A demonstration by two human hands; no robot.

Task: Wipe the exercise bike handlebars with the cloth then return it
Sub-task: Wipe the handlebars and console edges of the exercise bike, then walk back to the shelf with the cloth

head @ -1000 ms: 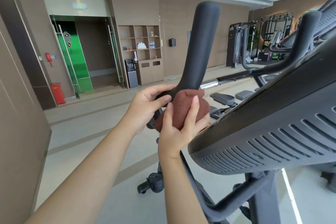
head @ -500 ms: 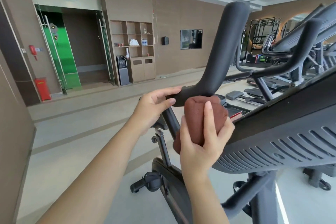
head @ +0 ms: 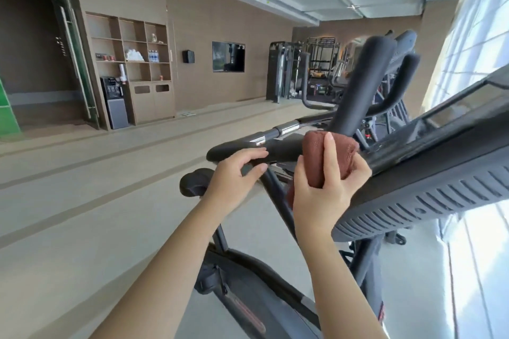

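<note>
On the bike [head: 248, 297], right hand [head: 327, 195] clenching cloth [head: 314, 157], left hand [head: 234, 176] loosely grasping handlebar [head: 283, 147].

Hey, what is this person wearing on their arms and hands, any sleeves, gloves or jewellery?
Nothing shows on them. The left forearm and right forearm are bare down to the frame edge, with no sleeve in view. The left hand and right hand have no gloves, rings, watch or wristband.
</note>
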